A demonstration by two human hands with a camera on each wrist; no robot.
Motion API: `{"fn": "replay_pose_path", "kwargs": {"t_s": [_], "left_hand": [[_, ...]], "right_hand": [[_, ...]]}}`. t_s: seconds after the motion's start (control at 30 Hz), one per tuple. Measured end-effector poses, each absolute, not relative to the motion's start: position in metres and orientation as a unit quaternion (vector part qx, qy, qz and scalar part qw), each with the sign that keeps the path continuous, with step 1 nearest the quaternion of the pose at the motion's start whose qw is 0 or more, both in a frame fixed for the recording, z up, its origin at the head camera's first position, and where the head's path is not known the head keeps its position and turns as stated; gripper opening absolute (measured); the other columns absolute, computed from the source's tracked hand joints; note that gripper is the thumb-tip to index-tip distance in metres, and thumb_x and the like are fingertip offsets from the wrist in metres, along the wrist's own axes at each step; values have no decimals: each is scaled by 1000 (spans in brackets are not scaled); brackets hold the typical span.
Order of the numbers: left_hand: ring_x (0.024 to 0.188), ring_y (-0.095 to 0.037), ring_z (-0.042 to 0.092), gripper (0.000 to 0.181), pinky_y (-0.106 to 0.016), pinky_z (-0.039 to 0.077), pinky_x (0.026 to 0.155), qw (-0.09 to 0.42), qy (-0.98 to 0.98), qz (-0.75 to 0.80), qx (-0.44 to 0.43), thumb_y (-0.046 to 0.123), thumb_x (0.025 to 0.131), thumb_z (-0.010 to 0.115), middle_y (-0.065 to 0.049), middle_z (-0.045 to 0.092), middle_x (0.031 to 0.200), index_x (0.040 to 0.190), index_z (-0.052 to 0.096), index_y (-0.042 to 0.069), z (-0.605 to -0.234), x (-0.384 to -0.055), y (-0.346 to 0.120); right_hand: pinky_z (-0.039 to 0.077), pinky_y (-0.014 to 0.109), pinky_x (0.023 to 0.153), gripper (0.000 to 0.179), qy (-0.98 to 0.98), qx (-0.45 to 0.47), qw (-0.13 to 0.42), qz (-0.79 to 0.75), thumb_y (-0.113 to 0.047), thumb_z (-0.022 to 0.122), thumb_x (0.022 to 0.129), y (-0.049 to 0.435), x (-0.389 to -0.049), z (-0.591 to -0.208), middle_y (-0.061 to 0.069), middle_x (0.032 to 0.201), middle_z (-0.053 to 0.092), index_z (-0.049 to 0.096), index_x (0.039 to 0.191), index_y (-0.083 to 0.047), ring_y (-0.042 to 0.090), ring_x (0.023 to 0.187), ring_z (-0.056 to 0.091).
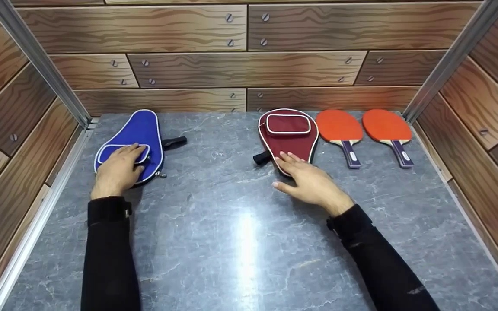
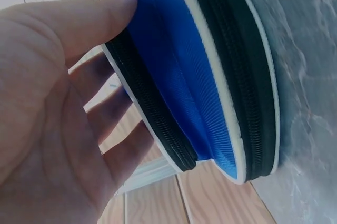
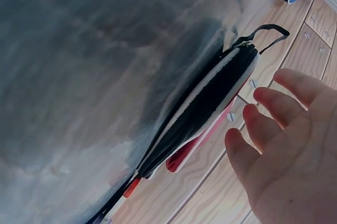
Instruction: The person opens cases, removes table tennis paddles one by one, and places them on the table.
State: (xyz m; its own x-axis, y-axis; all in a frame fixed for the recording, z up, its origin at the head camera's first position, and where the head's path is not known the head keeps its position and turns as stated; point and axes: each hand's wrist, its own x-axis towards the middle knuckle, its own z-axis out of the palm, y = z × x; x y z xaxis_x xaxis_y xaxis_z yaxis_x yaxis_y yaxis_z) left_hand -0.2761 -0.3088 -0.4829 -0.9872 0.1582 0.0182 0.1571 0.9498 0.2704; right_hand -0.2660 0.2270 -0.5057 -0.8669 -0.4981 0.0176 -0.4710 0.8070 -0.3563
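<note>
A blue table tennis bat case point(image 1: 143, 129) with white piping and a zipped pocket lies at the left. My left hand point(image 1: 119, 168) rests over its pocket. In the left wrist view, the thumb point(image 2: 124, 8) touches the pocket's blue side, with the fingers extended across its face. At the middle right lies a dark red bat case point(image 1: 290, 144), also with a small pocket. My right hand point(image 1: 311, 183) is over this case's narrow lower end, fingers extended. From the right wrist view, a gap shows between those fingers point(image 3: 263, 124) and the case's zipped side point(image 3: 205, 108).
Two orange-red table tennis bats, one nearer point(image 1: 339, 125) and one farther right point(image 1: 387, 125), lie beside the red case. Black straps point(image 1: 174, 142) stick out from both cases. Wood-patterned walls point(image 1: 188, 69) and metal posts point(image 1: 41, 65) border the grey marbled table point(image 1: 197, 242).
</note>
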Motion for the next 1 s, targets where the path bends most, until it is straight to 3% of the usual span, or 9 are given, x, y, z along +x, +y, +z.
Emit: {"fn": "replay_pose_path", "kwargs": {"t_s": [0.7,1.0], "left_hand": [[154,-54,65,62,-68,52,131,-48,987,80,132,21,105,87,-23,67,169,163,69,8,-477,-279,-259],[140,-49,75,57,-66,64,114,-94,980,57,166,25,100,93,-18,78,157,153,77,10,-480,-279,-236]], "right_hand": [[34,65,146,87,949,-254,45,-182,-60,68,114,228,-264,-501,13,194,34,45,182,-11,40,182,33],[33,64,147,86,948,-257,46,-184,-59,68,114,228,-264,-500,13,194,35,45,181,-11,40,182,33]]}}
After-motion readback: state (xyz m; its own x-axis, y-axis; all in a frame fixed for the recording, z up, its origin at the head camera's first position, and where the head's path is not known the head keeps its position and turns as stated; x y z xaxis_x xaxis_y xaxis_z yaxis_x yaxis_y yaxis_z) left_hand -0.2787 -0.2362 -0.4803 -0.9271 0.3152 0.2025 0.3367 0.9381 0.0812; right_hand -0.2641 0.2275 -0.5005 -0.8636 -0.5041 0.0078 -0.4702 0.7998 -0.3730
